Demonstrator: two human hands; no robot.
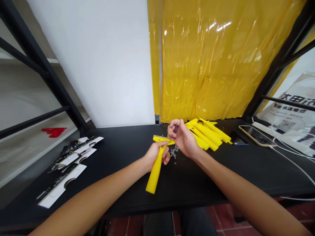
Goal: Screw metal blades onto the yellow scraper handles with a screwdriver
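My left hand [153,153] is wrapped around a yellow scraper [154,173], its handle slanting down toward the table's front edge. The scraper's wide head carries a metal strip and small screws along its top. Close by the head's right end, my right hand [183,136] is curled with its palm turned up. A small dark purple object [175,129] shows between its fingers; its kind is too small to tell. Below and between the hands lies a scatter of small metal screws [174,152] on the black table [197,177].
A pile of yellow scraper parts [208,132] lies behind my right hand. Two phones [257,135] and white cables [292,149] are at the right. Black-and-white cardboard sleeves [62,186] are stacked at the left. A yellow plastic curtain [209,65] hangs behind the table.
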